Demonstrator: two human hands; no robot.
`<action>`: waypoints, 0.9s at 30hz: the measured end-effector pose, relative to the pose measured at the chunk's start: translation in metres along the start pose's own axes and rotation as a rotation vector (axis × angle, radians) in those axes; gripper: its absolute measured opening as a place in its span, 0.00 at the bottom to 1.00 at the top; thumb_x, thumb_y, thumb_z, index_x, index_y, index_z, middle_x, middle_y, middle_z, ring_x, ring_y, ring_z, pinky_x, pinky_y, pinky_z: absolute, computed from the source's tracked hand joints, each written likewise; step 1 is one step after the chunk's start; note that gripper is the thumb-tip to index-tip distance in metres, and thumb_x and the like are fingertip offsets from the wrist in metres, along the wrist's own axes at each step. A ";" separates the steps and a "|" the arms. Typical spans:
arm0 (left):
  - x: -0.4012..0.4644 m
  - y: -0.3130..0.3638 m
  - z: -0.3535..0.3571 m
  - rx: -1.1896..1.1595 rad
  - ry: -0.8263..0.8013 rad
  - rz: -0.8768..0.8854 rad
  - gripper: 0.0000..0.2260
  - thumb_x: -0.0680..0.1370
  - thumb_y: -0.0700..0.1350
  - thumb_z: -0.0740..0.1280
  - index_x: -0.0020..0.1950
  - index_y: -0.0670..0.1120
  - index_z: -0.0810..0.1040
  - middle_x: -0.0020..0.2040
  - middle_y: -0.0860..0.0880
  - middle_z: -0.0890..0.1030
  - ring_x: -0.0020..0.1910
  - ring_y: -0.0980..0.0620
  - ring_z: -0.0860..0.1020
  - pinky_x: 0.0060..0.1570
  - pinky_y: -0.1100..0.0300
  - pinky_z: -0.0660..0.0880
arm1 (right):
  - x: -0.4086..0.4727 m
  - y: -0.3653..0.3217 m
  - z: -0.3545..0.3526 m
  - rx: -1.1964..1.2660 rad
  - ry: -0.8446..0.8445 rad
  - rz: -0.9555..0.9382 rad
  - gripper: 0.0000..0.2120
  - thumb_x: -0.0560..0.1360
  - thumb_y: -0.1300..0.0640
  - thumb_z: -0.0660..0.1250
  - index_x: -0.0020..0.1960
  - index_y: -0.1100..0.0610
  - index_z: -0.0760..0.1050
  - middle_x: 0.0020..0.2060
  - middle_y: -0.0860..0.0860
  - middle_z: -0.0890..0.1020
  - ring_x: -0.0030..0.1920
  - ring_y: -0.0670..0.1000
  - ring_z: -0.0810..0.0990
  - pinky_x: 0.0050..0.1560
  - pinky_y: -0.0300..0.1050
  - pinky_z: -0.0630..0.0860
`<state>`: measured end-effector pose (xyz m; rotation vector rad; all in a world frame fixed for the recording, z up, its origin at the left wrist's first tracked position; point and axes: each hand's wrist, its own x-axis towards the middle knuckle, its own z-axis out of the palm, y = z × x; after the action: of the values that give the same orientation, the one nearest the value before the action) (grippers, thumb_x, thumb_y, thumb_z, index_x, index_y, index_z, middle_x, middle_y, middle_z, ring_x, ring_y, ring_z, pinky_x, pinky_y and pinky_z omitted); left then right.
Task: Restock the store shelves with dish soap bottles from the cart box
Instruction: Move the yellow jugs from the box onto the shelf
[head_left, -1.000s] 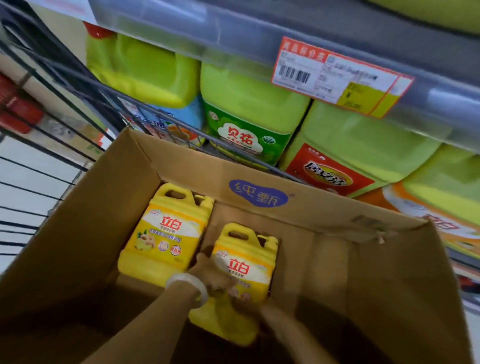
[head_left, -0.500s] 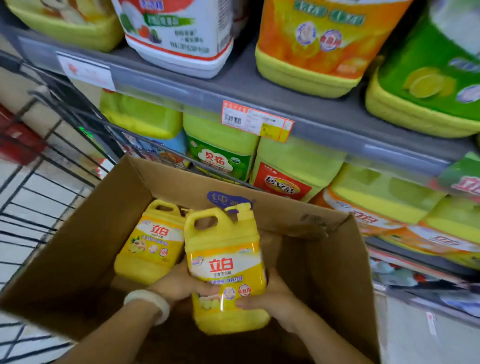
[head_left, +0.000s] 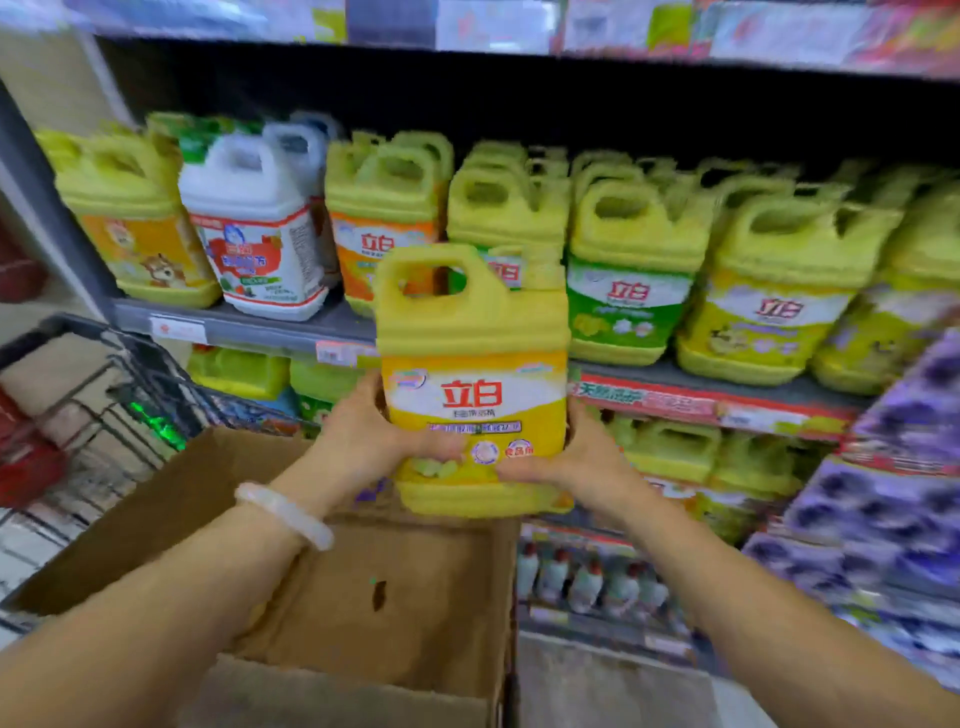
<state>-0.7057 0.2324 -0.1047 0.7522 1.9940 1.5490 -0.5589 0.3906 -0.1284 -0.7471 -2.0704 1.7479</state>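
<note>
Both hands clasp one yellow bottle (head_left: 474, 384) low on its body: the left hand (head_left: 374, 441) wraps the side at 9 o'clock with its thumb across the label, and the right hand (head_left: 569, 460) cups the corner at 4 o'clock, its fingers curled under the base. A pale bangle (head_left: 283, 514) sits on the left wrist.

Half a second ago this bottle was only just above the box (head_left: 363, 587), with a second yellow bottle beside it inside; a second ago both lay in the box. Now it is upright, handle at 12 o'clock, well clear of the box and level with the shelf (head_left: 234, 325) edge. The head has also tilted up, so the row of shelf bottles (head_left: 628, 270) fills the view behind it.

The lift seems done, and what remains is probably the placing. The shelf row looks tightly packed directly behind the bottle; a free slot is not plain to see through the blur. The cart (head_left: 104, 384) stands at 9 o'clock. The remaining bottle is out of sight now.
</note>
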 end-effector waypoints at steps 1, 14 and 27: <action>-0.008 0.025 0.018 -0.031 -0.001 0.053 0.30 0.52 0.43 0.83 0.51 0.49 0.77 0.45 0.53 0.84 0.39 0.64 0.82 0.37 0.69 0.78 | -0.012 -0.014 -0.021 0.009 0.027 -0.040 0.40 0.49 0.57 0.83 0.59 0.53 0.71 0.51 0.49 0.83 0.46 0.43 0.82 0.45 0.39 0.80; -0.041 0.205 0.194 -0.128 -0.114 0.506 0.42 0.42 0.54 0.81 0.55 0.50 0.76 0.47 0.52 0.85 0.46 0.52 0.83 0.47 0.51 0.81 | -0.141 -0.116 -0.232 -0.085 0.460 -0.367 0.46 0.50 0.54 0.82 0.65 0.51 0.67 0.55 0.48 0.81 0.53 0.48 0.82 0.53 0.49 0.80; 0.054 0.365 0.281 -0.151 -0.062 0.769 0.44 0.44 0.57 0.82 0.58 0.48 0.75 0.50 0.51 0.83 0.49 0.52 0.82 0.53 0.50 0.79 | -0.080 -0.225 -0.369 -0.167 0.564 -0.579 0.27 0.66 0.63 0.75 0.60 0.48 0.69 0.51 0.46 0.82 0.49 0.44 0.82 0.47 0.39 0.81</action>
<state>-0.5088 0.5379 0.1836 1.5992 1.5844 2.0122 -0.3277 0.6164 0.1696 -0.5245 -1.7986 0.9296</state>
